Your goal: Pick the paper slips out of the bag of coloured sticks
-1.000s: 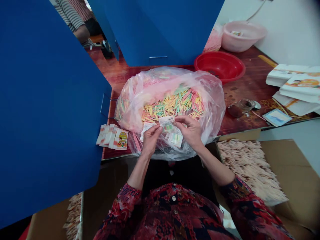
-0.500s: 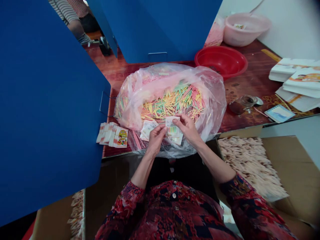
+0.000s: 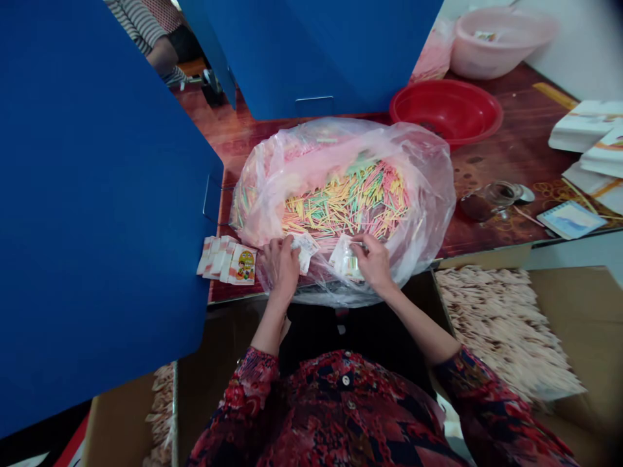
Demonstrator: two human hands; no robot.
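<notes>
My left hand is closed, its fingertips at the left edge of a small printed paper packet. On the right, my right hand pinches the edge of another small packet, which has a clear window showing coloured sticks. Both packets lie on the front edge of a clear pinkish plastic bag. Inside the bag's wide mouth, just beyond my hands, is a heap of short thin sticks in yellow, green and pink. To my left hand's left lies a fanned stack of printed packets.
Blue partition boards stand to the left and behind the bag. A red basin, a pale pink basin, a glass jar and a notepad are on the right. An open carton holds many packets. Another person's arm shows at upper left.
My hands have moved apart from the packet they held together. The left went left to the other packet; the right lowered its windowed packet onto the bag's edge. The view shifted slightly.
</notes>
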